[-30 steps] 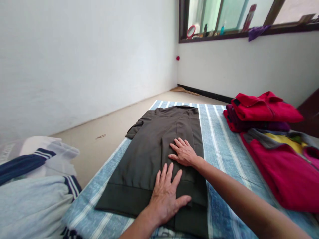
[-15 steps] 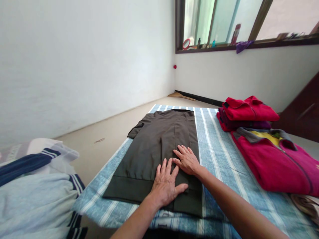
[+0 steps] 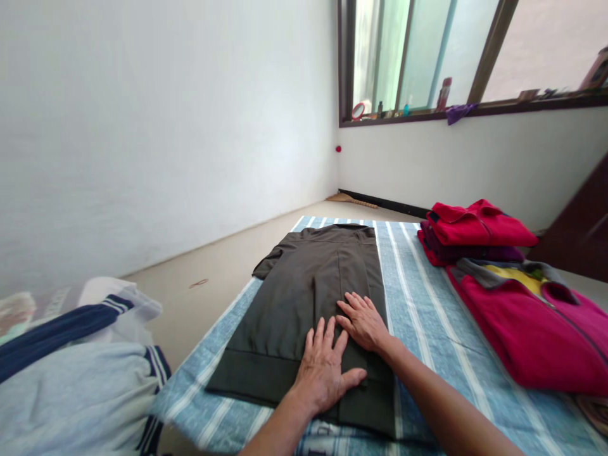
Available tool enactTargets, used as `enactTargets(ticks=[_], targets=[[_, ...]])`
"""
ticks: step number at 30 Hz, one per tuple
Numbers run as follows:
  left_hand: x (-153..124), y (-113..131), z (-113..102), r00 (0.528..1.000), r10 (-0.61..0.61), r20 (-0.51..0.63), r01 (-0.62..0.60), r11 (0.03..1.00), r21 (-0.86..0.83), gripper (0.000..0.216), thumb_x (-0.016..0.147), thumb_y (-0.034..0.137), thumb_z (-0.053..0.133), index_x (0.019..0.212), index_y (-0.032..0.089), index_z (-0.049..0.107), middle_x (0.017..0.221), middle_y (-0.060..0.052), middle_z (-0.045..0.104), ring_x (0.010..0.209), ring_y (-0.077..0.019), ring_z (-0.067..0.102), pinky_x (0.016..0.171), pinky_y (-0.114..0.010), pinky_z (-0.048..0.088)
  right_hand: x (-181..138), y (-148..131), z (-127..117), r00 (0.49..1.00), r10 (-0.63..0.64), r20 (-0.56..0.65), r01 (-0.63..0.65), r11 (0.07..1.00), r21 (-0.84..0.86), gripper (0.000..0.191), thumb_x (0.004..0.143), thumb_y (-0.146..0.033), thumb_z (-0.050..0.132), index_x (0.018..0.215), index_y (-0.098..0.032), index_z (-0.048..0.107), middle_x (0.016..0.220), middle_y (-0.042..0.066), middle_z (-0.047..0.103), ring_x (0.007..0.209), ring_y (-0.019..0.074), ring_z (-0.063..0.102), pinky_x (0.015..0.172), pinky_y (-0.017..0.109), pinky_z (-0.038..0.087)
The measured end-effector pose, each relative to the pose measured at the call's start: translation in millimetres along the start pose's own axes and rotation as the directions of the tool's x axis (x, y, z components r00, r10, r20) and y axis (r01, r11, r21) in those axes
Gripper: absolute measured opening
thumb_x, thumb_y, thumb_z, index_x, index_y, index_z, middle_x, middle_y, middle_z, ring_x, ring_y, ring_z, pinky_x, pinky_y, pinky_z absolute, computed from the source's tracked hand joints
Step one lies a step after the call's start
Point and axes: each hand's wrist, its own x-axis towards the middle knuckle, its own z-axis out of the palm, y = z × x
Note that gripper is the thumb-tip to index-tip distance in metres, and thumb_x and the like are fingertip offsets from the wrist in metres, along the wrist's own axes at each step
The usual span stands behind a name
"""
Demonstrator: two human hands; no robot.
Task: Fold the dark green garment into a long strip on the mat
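A dark olive garment [image 3: 304, 291] lies flat and partly folded lengthwise on a blue-and-white striped cloth [image 3: 427, 316]. One short sleeve sticks out at its far left. My left hand [image 3: 325, 370] lies flat, fingers spread, on the garment's near end by the hem. My right hand [image 3: 363, 322] rests flat just beyond it, fingers stretched out toward the left, pressing the cloth near the right-hand fold. Both hands hold nothing.
A stack of folded red and purple clothes [image 3: 470, 231] sits at the far right, with a red fleece jacket [image 3: 532, 323] spread in front of it. A pile of grey and navy-striped clothes [image 3: 71, 373] lies at the near left. Bare floor [image 3: 228, 266] and white walls lie beyond; a window sill [image 3: 427, 113] holds small bottles.
The camera tilted and shifted slightly. My right hand slid back along the garment toward me; my left hand stayed flat near the hem.
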Motion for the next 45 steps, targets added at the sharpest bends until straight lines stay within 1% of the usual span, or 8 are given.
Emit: enactTargets(ticks=[6,22,28,34,38,41,43,45], targets=[[-3.3,-4.9,5.0,0.998,0.020,-0.052,-0.024,0.997,-0.070,0.083,0.078,0.076,0.037,0.145,0.028,0.031,0.155,-0.012,0.018,0.142,-0.0334,0.007,0.112,-0.056,0.011,0.7,0.5,2.7,1.000,-0.002,-0.006,0.002,1.000,0.007,0.053,0.095,-0.051,0.031,0.139,-0.025,0.044,0.151,0.009,0.032,0.140,0.0241,0.022,0.113,0.044,0.013],[-7.3,-7.2,6.1,0.999,0.013,-0.029,-0.017,0.988,-0.153,0.085,0.076,0.079,0.039,0.145,0.029,0.030,0.156,-0.010,0.014,0.143,-0.0306,0.003,0.114,-0.054,0.006,0.8,-0.3,7.1,1.000,0.003,0.005,-0.003,1.000,-0.009,0.052,0.094,-0.050,0.032,0.138,-0.026,0.045,0.150,0.007,0.033,0.140,0.0235,0.023,0.113,0.044,0.015],[-6.4,-11.0,10.5,0.999,0.032,-0.035,-0.038,0.985,-0.166,0.087,0.074,0.079,0.041,0.145,0.029,0.031,0.156,-0.011,0.013,0.142,-0.0329,0.004,0.113,-0.057,0.008,0.8,-1.1,7.5,1.000,0.008,0.019,-0.007,1.000,-0.023,0.053,0.094,-0.052,0.032,0.138,-0.027,0.045,0.150,0.006,0.033,0.141,0.0230,0.023,0.113,0.044,0.015],[-1.0,-23.1,27.2,0.994,0.085,-0.066,-0.092,0.989,-0.112,0.089,0.073,0.078,0.046,0.146,0.029,0.028,0.155,-0.013,0.014,0.140,-0.0391,0.011,0.108,-0.064,0.017,0.5,-2.8,7.4,1.000,0.012,0.018,-0.012,1.000,-0.025,0.053,0.094,-0.052,0.031,0.138,-0.027,0.046,0.150,0.005,0.033,0.141,0.0234,0.023,0.113,0.045,0.016],[2.2,-25.2,27.1,0.995,0.091,-0.040,-0.093,0.994,-0.059,0.081,0.079,0.069,0.047,0.146,0.029,0.027,0.153,-0.015,0.018,0.138,-0.0419,0.017,0.106,-0.065,0.024,1.0,-3.3,8.1,1.000,0.009,0.021,-0.009,1.000,-0.025,0.053,0.094,-0.053,0.031,0.138,-0.028,0.046,0.150,0.005,0.032,0.140,0.0243,0.023,0.113,0.046,0.017],[3.4,-23.5,22.6,1.000,0.024,-0.011,-0.025,0.998,-0.053,0.052,0.094,0.049,0.033,0.144,0.033,0.031,0.152,-0.009,0.022,0.138,-0.0367,0.020,0.108,-0.059,0.026,1.2,-3.9,8.2,1.000,0.009,0.023,-0.008,1.000,-0.025,0.053,0.093,-0.054,0.031,0.138,-0.028,0.046,0.150,0.004,0.032,0.140,0.0245,0.023,0.113,0.046,0.017],[4.4,-23.6,23.8,1.000,-0.004,-0.007,0.003,0.998,-0.068,0.046,0.097,0.039,0.027,0.142,0.036,0.034,0.152,-0.005,0.024,0.139,-0.0338,0.020,0.110,-0.057,0.026,1.2,-4.6,8.2,1.000,0.012,0.019,-0.011,1.000,-0.028,0.053,0.094,-0.054,0.031,0.138,-0.028,0.046,0.150,0.005,0.032,0.140,0.0246,0.023,0.113,0.046,0.018],[6.2,-25.1,29.7,1.000,-0.024,-0.019,0.022,0.996,-0.086,0.044,0.097,0.038,0.030,0.140,0.038,0.037,0.151,-0.002,0.025,0.139,-0.0338,0.020,0.111,-0.057,0.024,1.3,-5.2,8.4,1.000,0.011,0.010,-0.011,1.000,-0.029,0.053,0.094,-0.054,0.032,0.138,-0.028,0.046,0.150,0.004,0.033,0.140,0.0249,0.023,0.113,0.046,0.019]])
